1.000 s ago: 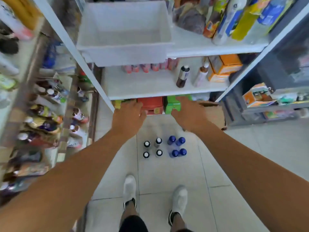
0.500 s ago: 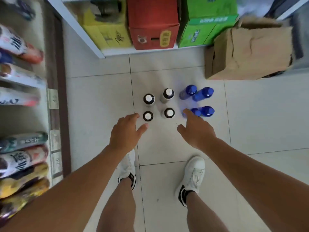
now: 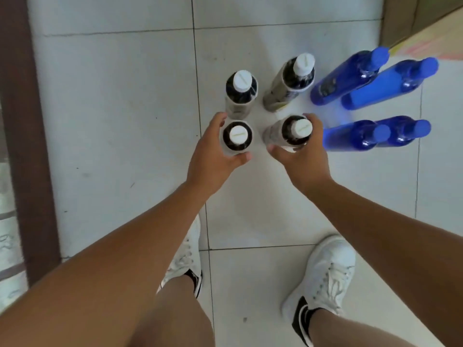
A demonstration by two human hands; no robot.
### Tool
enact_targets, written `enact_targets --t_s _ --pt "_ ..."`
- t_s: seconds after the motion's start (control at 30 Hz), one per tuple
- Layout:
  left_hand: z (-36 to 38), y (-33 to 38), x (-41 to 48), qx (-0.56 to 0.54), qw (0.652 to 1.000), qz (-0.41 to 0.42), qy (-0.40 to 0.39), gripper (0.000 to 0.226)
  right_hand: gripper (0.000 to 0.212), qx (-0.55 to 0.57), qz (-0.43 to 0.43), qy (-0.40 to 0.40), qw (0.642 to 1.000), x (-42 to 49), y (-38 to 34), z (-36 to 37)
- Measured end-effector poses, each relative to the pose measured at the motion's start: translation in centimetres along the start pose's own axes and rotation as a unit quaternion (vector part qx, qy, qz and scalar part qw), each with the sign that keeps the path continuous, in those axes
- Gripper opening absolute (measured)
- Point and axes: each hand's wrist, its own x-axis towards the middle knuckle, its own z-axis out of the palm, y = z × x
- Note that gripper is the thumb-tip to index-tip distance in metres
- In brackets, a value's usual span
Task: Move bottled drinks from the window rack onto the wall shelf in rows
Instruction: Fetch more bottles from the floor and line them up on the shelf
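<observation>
Several bottles stand on the white tiled floor below me. My left hand (image 3: pixel 213 156) grips the near-left dark bottle with a white cap (image 3: pixel 236 137). My right hand (image 3: pixel 300 156) grips the near-right dark bottle with a white cap (image 3: pixel 295 131). Both held bottles still stand on the floor. Behind them are two more dark white-capped bottles, one at the far left (image 3: pixel 240 91) and one at the far right (image 3: pixel 293 81). To the right stand several blue bottles with blue caps (image 3: pixel 350 78). Neither the window rack's bottles nor the wall shelf is in view.
A brown upright of the rack (image 3: pixel 27 146) runs down the left edge. A cardboard box corner (image 3: pixel 413 18) sits at the top right, close to the blue bottles. My two white shoes (image 3: pixel 325 271) stand on the tiles just below the bottles.
I have bent down from the shelf towards the floor. Both hands went from reaching with spread fingers to closing round the two nearest dark bottles.
</observation>
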Motion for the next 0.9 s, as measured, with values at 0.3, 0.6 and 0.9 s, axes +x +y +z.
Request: enact_targets --t_s 0.3,0.6,0.9 --pt "-2.4 3.0 -3.8 0.008 1.000 -0.013 0.012 0.048 0.053 -0.031 0.026 0.003 0.999 -3.8 -4.0 -3.7" --pt "-13.8 17.7 -17.4 -0.074 0.994 -0.063 0.047 0.053 0.057 -0.056 0.040 -0.049 0.996 -18.1 -18.6 -14.2" --pt "-27.2 34.6 -29.4 -0.253 0.952 -0.077 0.153 0.062 0.043 -0.022 -0.060 -0.121 0.991 -29.9 -36.8 -26.2"
